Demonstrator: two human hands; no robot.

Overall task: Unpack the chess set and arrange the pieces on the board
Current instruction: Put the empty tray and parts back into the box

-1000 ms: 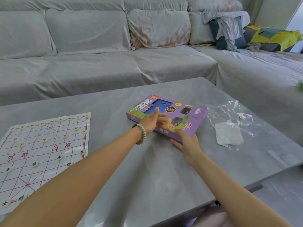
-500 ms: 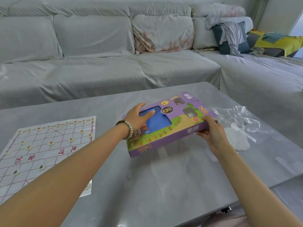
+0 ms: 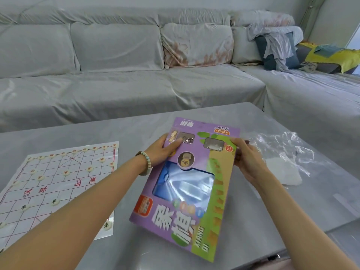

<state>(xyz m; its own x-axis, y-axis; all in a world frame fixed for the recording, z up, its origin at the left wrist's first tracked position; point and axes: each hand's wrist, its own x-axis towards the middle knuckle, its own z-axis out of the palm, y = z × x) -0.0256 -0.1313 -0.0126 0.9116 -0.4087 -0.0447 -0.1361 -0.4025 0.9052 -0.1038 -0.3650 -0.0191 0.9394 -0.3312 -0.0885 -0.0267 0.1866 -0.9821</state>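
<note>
A purple and green chess-set box (image 3: 187, 191) with a blue plastic window is held tilted above the grey table, its far end up. My left hand (image 3: 163, 151), with a bead bracelet at the wrist, grips the box's upper left edge, thumb on the front. My right hand (image 3: 247, 162) grips the upper right edge. A white paper board (image 3: 58, 184) with red lines lies flat at the left, with several round cream pieces (image 3: 66, 173) standing on its points.
A crumpled clear plastic bag (image 3: 282, 151) and a white wad (image 3: 282, 172) lie on the grey table (image 3: 136, 129) right of the box. A grey covered sofa (image 3: 136, 84) wraps round the far and right sides, with cushions and clothes.
The box was lifted off the table and turned until its long side points toward me. Both hands moved up to its far end.
</note>
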